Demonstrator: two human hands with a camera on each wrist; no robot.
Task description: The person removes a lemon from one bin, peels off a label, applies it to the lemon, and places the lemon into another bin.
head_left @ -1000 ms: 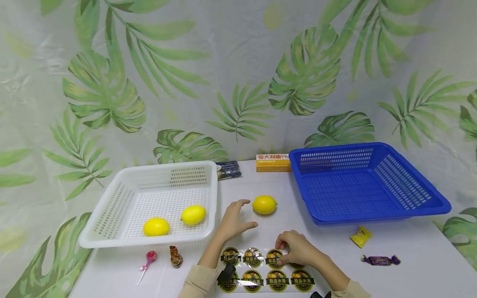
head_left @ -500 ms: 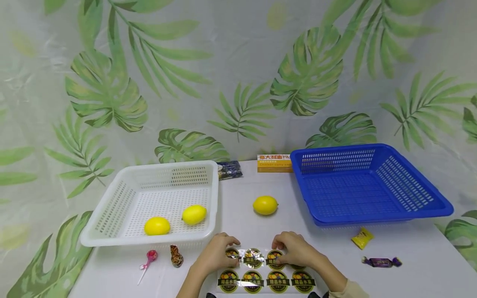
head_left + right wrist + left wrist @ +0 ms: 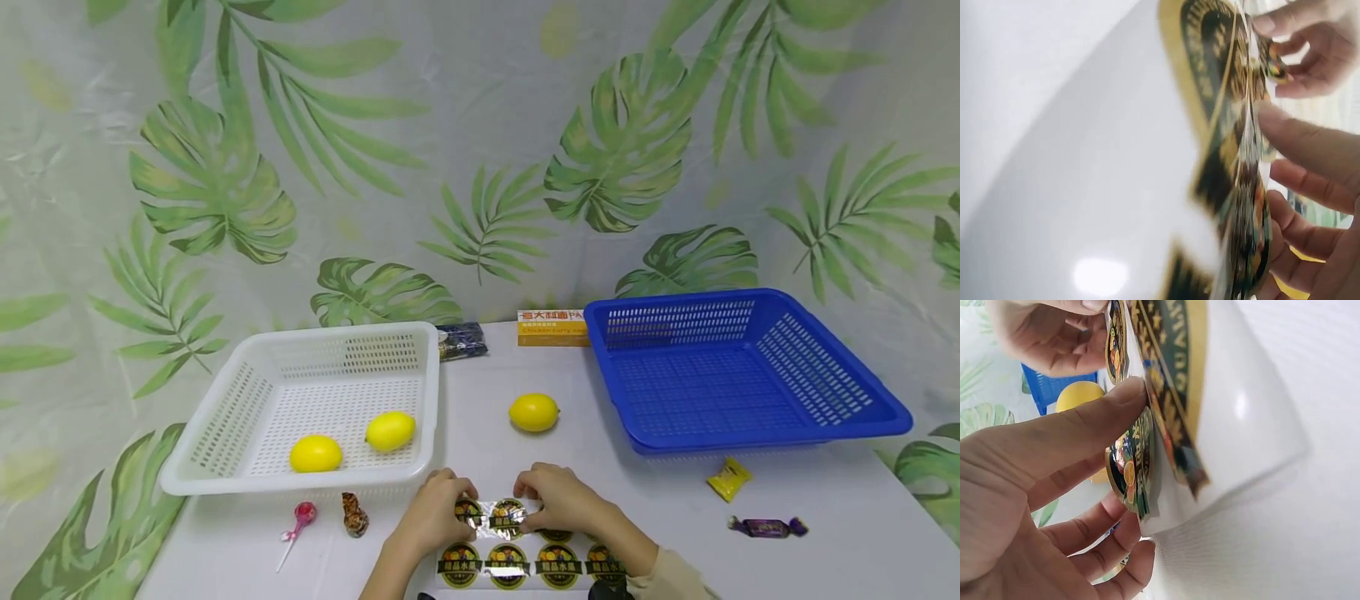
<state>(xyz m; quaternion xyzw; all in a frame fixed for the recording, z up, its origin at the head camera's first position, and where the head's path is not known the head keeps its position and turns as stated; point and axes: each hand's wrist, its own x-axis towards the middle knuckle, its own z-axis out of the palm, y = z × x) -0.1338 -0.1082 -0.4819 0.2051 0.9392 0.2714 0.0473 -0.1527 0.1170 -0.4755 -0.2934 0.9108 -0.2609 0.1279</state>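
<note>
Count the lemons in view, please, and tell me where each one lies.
3. The left lemon and middle lemon lie in the white basket; the right lemon lies on the table, between that and the blue basket. Any behind the baskets would be hidden.

— From your head, the camera looked forward and down, farthest back of the three, taking in the table [image 3: 480, 392], white basket [image 3: 300, 485], blue basket [image 3: 750, 442] and backdrop [image 3: 480, 100].
— Your wrist cameras sat very near: one looked past your left hand [image 3: 433, 512] toward your right hand [image 3: 561, 500], the other the opposite way.
— Those two shared the sticker sheet [image 3: 531, 543] and both hands.
</note>
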